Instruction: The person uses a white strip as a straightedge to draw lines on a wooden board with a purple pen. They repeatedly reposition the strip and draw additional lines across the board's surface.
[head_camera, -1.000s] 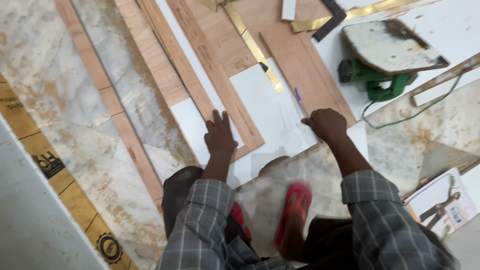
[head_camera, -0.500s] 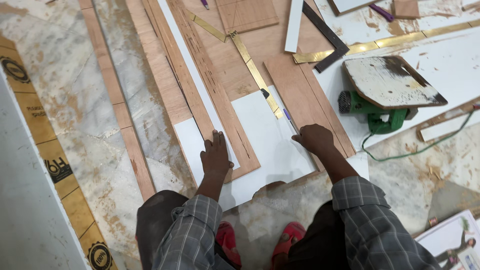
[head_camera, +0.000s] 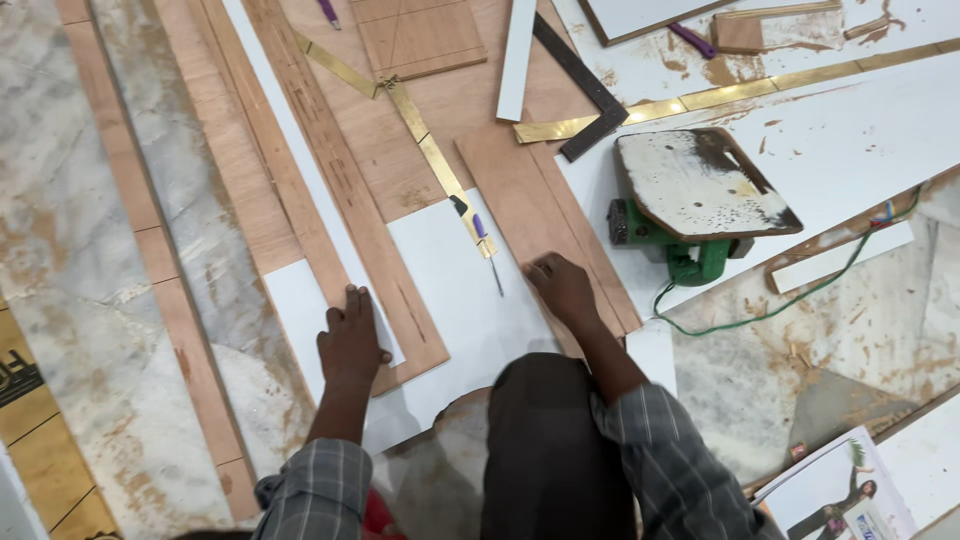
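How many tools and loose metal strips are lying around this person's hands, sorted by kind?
Purple-handled screwdrivers: 1
Green power tools with a flat base plate: 1
Brass-coloured metal strips: 3
Dark flat bars: 1
Total: 6

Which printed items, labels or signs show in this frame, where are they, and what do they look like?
Magazine: bottom right corner on the floor, glossy white page with a picture of a standing figure.
Printed strip: left bottom edge, yellow-brown band with black marks, partly cut off.
No screens or packages visible.
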